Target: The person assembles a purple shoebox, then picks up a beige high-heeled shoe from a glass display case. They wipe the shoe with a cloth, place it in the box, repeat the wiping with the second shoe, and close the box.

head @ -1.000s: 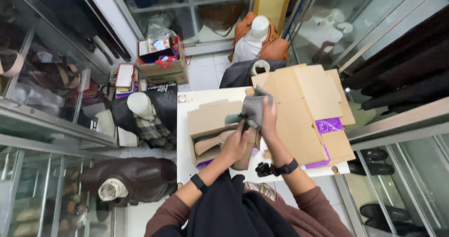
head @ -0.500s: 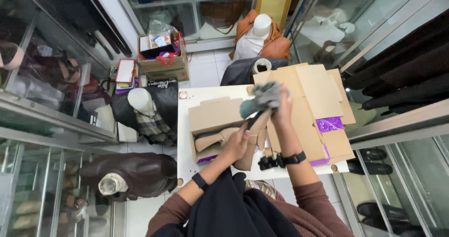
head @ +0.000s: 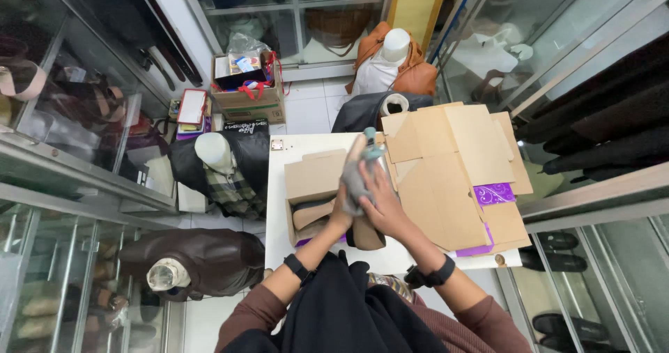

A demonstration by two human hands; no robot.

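Since a second ago your right hand (head: 382,201) has dropped from 12 o'clock to meet your left hand (head: 348,186), both clasping the grey cloth (head: 357,177) over the open box (head: 322,193) on the tabletop (head: 282,206).

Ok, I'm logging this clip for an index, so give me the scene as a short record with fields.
setting: shop aisle between glass display cases
left hand: under a grey cloth, touching it
right hand: on the same cloth
below hands: open cardboard box with brown items inside, on a white table
right of box: flattened cardboard
nearby: mannequin busts in jackets
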